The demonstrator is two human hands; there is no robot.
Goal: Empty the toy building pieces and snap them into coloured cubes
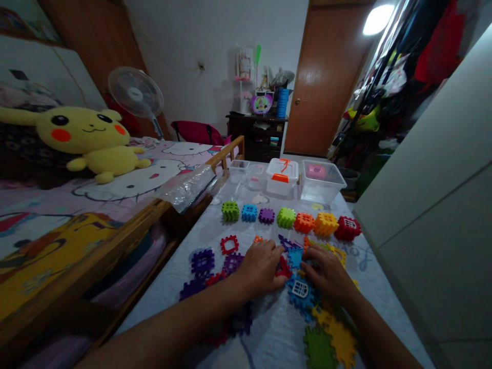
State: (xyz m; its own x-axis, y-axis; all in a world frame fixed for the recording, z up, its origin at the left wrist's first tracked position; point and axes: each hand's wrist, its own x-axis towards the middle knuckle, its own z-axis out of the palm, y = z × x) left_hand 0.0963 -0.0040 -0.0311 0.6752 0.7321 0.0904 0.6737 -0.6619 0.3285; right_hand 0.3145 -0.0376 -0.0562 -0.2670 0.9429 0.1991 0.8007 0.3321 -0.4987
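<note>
My left hand (263,267) rests low over the loose pieces, its thumb apart from its curved fingers. A red notched building tile (283,267) shows between and just beyond them. My right hand (330,271) has bent fingers at the edge of a light blue notched tile (294,256); its fingertips are partly hidden. Just below that tile lies a larger blue tile (303,297) with a white window insert (300,289). Purple tiles (203,261) and a red square frame (229,245) lie left of my left hand. Yellow tiles (340,338) and a green tile (319,347) are under my right forearm.
Behind my hands runs a row of stacked tiles sorted by colour, from a green stack (230,211) to a red stack (348,227). Clear plastic boxes (322,182) and a white lidded box (282,177) stand farther back. A wooden bed rail (154,215) borders the left side.
</note>
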